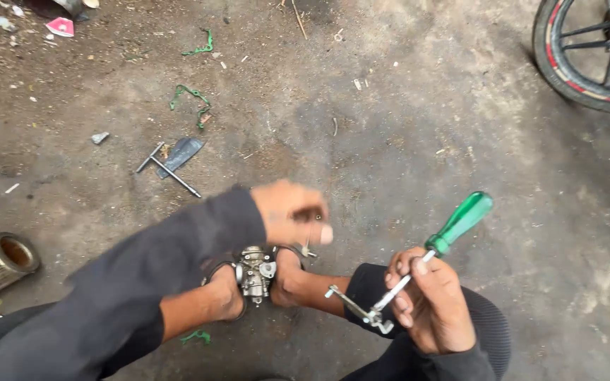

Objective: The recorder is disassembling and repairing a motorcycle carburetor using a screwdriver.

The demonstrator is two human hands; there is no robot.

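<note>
Low in the centre of the head view, we see a small metal carburettor (253, 271) pinched between two bare feet on the dirt floor (404, 141). Above it our left hand (292, 214), blurred, closes its fingers on a tiny part. At lower right, our right hand (428, 303) grips a green-handled screwdriver (453, 229) and a metal tool. We judge the part could drop into the grit, or the carburettor slip.

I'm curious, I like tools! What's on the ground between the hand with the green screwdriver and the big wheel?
Nothing but bare, dirty ground lies between the right hand holding the green screwdriver and the wheel, as the head view shows.
</note>
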